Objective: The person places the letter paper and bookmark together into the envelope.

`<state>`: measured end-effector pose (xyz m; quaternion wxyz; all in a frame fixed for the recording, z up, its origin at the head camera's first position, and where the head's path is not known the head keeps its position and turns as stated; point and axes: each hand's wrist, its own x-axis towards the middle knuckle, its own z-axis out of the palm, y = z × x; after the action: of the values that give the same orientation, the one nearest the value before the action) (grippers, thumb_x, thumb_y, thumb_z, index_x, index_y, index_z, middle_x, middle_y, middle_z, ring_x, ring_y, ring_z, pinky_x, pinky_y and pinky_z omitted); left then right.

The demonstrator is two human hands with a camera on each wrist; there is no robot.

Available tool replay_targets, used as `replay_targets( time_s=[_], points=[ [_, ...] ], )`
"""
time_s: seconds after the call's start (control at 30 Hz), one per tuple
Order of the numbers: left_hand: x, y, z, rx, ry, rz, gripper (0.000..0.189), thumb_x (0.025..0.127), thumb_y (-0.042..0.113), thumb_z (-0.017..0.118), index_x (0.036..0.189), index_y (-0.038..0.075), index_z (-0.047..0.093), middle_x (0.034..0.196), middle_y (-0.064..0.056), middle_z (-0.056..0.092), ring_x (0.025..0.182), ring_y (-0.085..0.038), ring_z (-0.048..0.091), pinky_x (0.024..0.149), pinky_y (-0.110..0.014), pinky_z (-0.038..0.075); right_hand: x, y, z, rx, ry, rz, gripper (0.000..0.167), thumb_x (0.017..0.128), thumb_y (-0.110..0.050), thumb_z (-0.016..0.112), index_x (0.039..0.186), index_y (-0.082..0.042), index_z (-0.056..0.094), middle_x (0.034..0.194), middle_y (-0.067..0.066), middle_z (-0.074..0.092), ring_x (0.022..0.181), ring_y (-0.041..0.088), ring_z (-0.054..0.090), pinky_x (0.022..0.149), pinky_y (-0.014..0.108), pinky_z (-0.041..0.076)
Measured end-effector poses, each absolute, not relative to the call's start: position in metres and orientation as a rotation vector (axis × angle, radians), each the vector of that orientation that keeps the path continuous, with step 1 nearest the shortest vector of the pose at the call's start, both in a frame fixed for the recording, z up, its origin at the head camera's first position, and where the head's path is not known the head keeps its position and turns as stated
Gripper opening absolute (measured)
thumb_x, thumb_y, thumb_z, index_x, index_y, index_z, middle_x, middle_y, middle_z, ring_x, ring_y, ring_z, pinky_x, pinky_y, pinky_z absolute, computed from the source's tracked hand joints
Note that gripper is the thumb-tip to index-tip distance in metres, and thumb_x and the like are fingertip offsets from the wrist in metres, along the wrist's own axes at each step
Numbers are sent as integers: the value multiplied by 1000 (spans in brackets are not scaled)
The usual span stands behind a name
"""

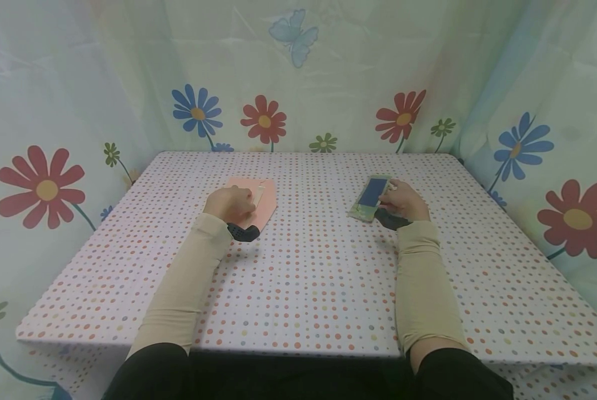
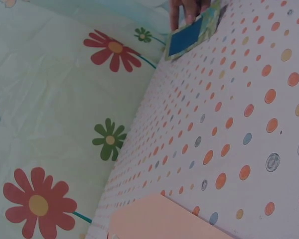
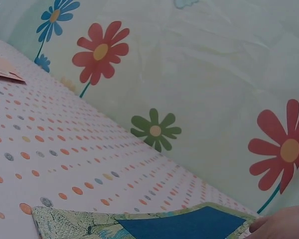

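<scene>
My left hand (image 1: 231, 203) lies over the left part of a pink card with cut corners (image 1: 266, 208), fingers curled at it. A narrow cream strip (image 1: 259, 194) shows on the card beside the fingertips. The hand hides the card's left side. In the left wrist view only one corner of the pink card (image 2: 159, 214) appears. My right hand (image 1: 403, 200) pinches the right edge of a flat green patterned packet with a dark blue panel (image 1: 371, 194). The right wrist view shows the packet (image 3: 184, 221) along the bottom, with fingers (image 3: 281, 224) at its right end.
Both things are on a table with a dotted white cloth (image 1: 308, 266). A flowered curtain (image 1: 338, 78) stands behind the table and along both sides. A wide stretch of dotted cloth separates the two hands. The table's front edge is near the body.
</scene>
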<state>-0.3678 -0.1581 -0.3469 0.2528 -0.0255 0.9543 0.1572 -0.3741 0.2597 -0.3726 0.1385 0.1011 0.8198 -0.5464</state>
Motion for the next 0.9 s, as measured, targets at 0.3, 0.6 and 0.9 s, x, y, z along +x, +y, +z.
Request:
replay_targets(
  time_s=[0.3, 0.6, 0.9],
  points=[
    [-366, -157, -346, -67, 2600, 430, 61, 91, 37, 57, 147, 29, 34, 156, -7, 24, 128, -27, 31, 101, -49, 33, -374, 257, -372, 282, 2365, -1598, 76, 98, -5, 44, 152, -13, -9, 157, 21, 13, 68, 1, 59, 65, 17, 50],
    [-365, -158, -346, -46, 2613, 414, 57, 91, 38, 57, 144, 28, 38, 154, -8, 28, 125, -28, 34, 98, -49, 34, -374, 257, -373, 247, 2408, -1565, 76, 98, -5, 44, 152, -13, -9, 158, 21, 9, 72, 1, 58, 66, 17, 50],
    [-365, -158, -347, -33, 2627, 406, 51, 91, 39, 58, 139, 26, 44, 148, -8, 34, 122, -28, 36, 98, -48, 35, -377, 254, -377, 232, 2403, -1591, 78, 98, -4, 45, 152, -13, -11, 158, 21, 5, 69, -1, 60, 69, 18, 52]
  ],
)
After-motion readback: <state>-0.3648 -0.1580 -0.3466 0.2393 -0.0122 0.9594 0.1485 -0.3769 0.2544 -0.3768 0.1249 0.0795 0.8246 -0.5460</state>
